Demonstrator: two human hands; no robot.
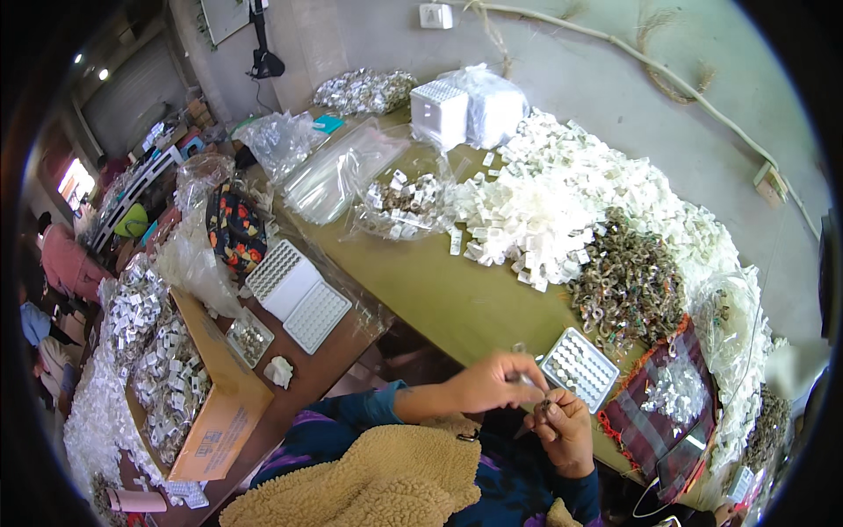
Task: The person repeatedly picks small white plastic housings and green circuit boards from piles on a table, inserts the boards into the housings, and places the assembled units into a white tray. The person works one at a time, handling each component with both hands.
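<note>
My left hand (pixel 493 383) and my right hand (pixel 565 429) meet above the near edge of the green table. The left fingers are pinched together at the right fingertips; what they hold is too small to make out. Between my right thumb and fingers sits a small dark piece, its kind unclear. Just beyond the hands lies a white tray (pixel 580 369) with rows of round pockets, many holding small pale pieces. Behind that tray rises a heap of small grey-brown ring-like pieces (pixel 625 285). A dark red-fringed cloth (pixel 667 439) lies to the right, with small clear bags (pixel 678 389) on it.
White tagged packets (pixel 553 211) form a long mound along the wall. Clear plastic sleeves (pixel 342 169) and stacked white trays (pixel 439 114) stand farther back. On the brown table at left are an open pocketed tray (pixel 299 294) and a cardboard box (pixel 224 413) of packets.
</note>
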